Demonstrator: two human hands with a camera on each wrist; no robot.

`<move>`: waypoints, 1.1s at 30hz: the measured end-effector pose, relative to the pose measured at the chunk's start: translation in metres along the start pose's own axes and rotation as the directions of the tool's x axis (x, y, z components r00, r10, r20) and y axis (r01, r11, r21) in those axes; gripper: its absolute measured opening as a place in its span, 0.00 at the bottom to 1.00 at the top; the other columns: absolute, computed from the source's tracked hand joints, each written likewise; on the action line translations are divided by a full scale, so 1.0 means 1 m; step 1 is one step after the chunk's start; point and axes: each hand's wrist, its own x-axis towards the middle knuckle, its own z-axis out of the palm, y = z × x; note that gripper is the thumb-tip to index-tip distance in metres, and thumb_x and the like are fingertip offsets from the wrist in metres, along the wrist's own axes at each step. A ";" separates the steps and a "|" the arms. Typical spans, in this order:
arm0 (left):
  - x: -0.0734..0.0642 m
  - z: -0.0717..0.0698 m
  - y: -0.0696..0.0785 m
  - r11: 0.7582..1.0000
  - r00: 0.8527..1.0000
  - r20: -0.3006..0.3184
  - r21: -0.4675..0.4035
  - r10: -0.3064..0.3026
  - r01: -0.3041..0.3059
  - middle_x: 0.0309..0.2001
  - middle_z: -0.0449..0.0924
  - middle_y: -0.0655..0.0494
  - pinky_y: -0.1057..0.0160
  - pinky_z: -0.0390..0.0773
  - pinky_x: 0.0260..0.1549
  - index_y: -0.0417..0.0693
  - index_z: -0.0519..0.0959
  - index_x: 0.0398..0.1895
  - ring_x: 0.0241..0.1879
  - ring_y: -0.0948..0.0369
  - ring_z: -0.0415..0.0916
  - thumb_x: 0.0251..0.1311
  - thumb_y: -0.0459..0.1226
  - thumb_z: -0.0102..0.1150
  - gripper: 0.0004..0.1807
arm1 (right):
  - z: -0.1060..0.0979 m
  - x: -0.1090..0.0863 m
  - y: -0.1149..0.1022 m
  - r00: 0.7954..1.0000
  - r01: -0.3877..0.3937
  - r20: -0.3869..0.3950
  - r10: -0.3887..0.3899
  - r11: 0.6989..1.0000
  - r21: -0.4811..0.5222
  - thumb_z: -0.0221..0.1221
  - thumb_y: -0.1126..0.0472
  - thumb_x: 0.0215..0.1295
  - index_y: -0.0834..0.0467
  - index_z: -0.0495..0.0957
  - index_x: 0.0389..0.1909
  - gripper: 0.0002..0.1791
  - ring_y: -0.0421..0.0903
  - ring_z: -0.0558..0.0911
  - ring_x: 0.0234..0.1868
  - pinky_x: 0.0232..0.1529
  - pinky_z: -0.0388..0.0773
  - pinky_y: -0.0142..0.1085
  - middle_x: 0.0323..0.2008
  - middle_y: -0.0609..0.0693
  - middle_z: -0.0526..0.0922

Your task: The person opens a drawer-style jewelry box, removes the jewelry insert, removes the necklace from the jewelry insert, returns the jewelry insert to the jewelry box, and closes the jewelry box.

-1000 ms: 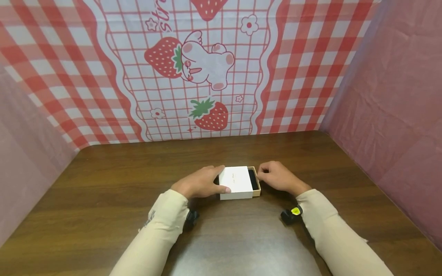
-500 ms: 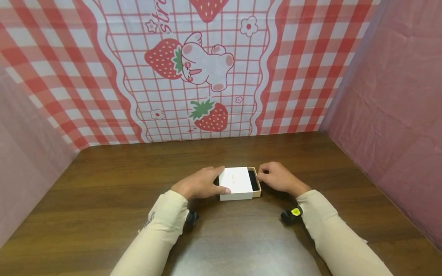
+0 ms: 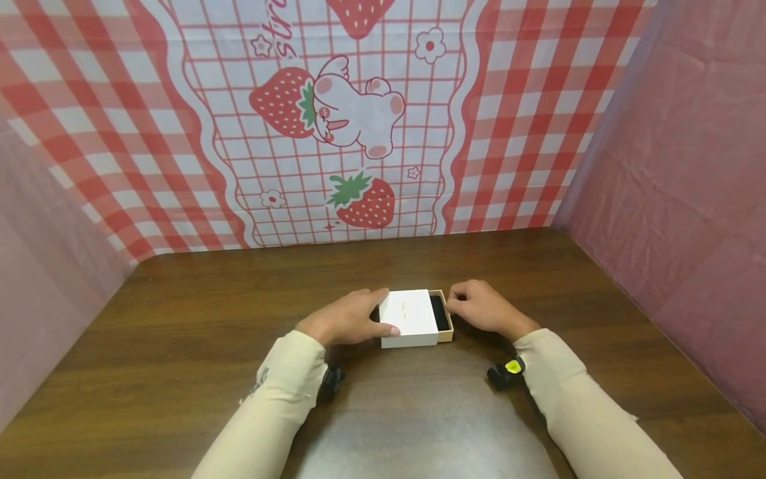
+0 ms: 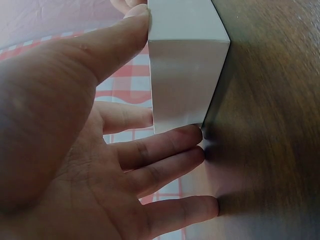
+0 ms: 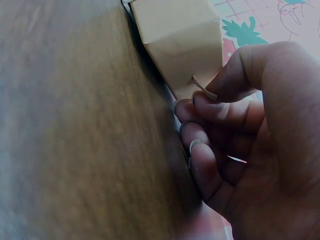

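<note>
A small white slide-out box lies on the table, its white sleeve [image 3: 413,316] marked with faint gold lettering. From the sleeve's right end a tan drawer [image 3: 445,336] sticks out a little, showing a black lining [image 3: 439,313]. My left hand [image 3: 347,318] holds the sleeve at its left end, thumb on the near side and index finger at the far side; the other fingers reach down to the table in the left wrist view. With thumb and index finger, my right hand [image 3: 483,307] pinches a small ribbon pull tab [image 5: 203,88] on the drawer's front.
The brown wooden table [image 3: 239,279] runs back to a red-checked cloth [image 3: 509,133] with strawberry prints. Pink cloth walls [image 3: 676,199] stand on both sides. A dark wrist camera [image 3: 504,376] sits under the right wrist.
</note>
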 end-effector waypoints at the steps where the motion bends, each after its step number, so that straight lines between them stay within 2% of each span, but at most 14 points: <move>1: 0.000 0.000 0.000 1.000 1.000 0.000 -0.002 0.000 0.000 0.67 0.70 0.40 0.52 0.64 0.66 0.39 0.59 0.76 0.66 0.50 0.67 0.63 0.53 0.66 0.46 | 0.000 0.000 0.000 1.000 -0.003 0.000 0.003 1.000 -0.001 0.59 0.63 0.61 0.52 0.77 0.20 0.10 0.43 0.72 0.26 0.30 0.69 0.38 0.21 0.44 0.74; 33: 0.000 0.000 0.000 1.000 1.000 0.005 0.001 -0.008 0.008 0.68 0.68 0.39 0.52 0.64 0.67 0.40 0.58 0.77 0.67 0.49 0.66 0.64 0.53 0.65 0.46 | -0.002 -0.001 0.001 1.000 0.019 -0.006 -0.019 1.000 -0.008 0.59 0.64 0.60 0.52 0.77 0.19 0.11 0.43 0.72 0.26 0.30 0.69 0.38 0.20 0.43 0.74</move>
